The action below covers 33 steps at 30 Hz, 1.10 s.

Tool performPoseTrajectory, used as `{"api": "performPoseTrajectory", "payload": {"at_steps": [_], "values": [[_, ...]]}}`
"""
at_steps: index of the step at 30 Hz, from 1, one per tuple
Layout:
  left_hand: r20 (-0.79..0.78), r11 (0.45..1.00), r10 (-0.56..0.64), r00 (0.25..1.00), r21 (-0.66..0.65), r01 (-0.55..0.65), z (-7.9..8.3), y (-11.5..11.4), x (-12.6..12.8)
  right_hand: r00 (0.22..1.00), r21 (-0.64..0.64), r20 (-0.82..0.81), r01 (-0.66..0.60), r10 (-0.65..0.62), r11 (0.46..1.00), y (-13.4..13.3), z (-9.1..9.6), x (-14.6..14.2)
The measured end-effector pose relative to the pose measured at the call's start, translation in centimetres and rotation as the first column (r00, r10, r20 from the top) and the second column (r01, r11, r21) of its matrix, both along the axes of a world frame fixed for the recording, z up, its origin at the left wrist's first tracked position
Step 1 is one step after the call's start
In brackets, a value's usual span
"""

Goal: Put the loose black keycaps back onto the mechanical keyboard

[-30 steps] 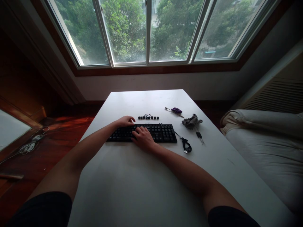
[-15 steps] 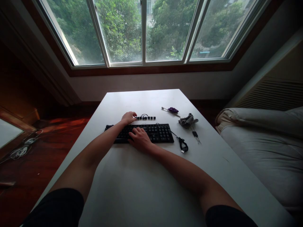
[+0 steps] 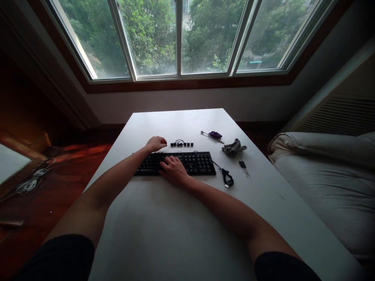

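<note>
A black keyboard [image 3: 200,164] lies on the white table [image 3: 164,218]. My right hand [image 3: 175,171] rests over its middle, with the fingers spread on the keys and the front edge. Behind the keyboard's left part, my left hand [image 3: 156,143] is closed in a pinch. A small dark piece, seemingly a keycap [image 3: 166,145], shows at its fingertips. Just to the right stands a row of loose black keycaps [image 3: 188,144]. A thin wire keycap puller [image 3: 179,141] lies among them. No gap in the keys can be made out at this distance.
Right of the keyboard lies its coiled USB cable [image 3: 227,178]. Farther back are a grey cloth [image 3: 233,148], a black-handled wire tool [image 3: 242,164] and a purple duster-like brush [image 3: 215,134]. A covered sofa [image 3: 325,187] stands at the right, beyond the table edge.
My left hand has shifted slightly left, away from the row of keycaps, with the small dark piece at its fingertips. My right hand stays on the keyboard.
</note>
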<state>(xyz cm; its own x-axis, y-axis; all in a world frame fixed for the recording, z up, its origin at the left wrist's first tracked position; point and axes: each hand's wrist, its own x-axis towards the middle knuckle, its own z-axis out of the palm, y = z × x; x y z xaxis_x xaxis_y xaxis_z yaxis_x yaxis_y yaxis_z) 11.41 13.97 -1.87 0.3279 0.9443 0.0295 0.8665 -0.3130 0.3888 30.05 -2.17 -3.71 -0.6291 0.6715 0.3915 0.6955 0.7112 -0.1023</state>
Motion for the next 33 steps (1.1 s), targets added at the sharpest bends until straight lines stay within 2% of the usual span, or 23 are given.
{"api": "performPoseTrajectory", "payload": {"at_steps": [4, 6, 9, 13, 17, 24, 27, 33], "values": [[0.118, 0.976, -0.104, 0.988, -0.179, 0.124, 0.9, -1.1, -0.9, 1.000, -0.021, -0.008, 0.002, -0.002, 1.000, 0.0, 0.0, -0.1], [0.168, 0.954, -0.115, 0.979, -0.256, 0.156, 1.1, -1.7, -1.0, 1.000, -0.026, -0.011, 0.004, -0.004, 1.000, 0.0, 0.0, 0.0], [0.211, 0.937, -0.115, 0.971, -0.302, 0.176, 0.9, -2.4, -1.0, 1.000, -0.018, -0.012, 0.003, -0.003, 1.000, -0.1, 0.1, 0.0], [0.194, 0.943, -0.116, 0.974, -0.286, 0.169, 0.2, -2.6, -0.9, 1.000, 0.000, -0.010, 0.006, -0.006, 1.000, -0.1, 0.1, 0.1], [0.163, 0.962, -0.135, 0.977, -0.213, 0.168, -0.3, -2.9, -0.9, 1.000, -0.001, -0.014, 0.003, -0.003, 1.000, -0.1, 0.0, 0.0], [0.031, 0.993, -0.110, 0.993, -0.041, 0.111, 0.3, -5.0, -0.5, 1.000, -0.005, -0.005, 0.007, -0.007, 1.000, 0.0, -0.1, -0.1], [0.021, 0.995, -0.089, 0.996, -0.049, 0.090, 0.7, -5.5, -0.2, 1.000, 0.000, -0.006, 0.008, -0.008, 1.000, 0.0, -0.1, -0.1], [0.112, 0.990, -0.104, 0.988, -0.088, 0.114, 0.3, -5.1, -0.2, 1.000, 0.003, -0.005, 0.009, -0.009, 1.000, 0.0, -0.1, 0.0]]}}
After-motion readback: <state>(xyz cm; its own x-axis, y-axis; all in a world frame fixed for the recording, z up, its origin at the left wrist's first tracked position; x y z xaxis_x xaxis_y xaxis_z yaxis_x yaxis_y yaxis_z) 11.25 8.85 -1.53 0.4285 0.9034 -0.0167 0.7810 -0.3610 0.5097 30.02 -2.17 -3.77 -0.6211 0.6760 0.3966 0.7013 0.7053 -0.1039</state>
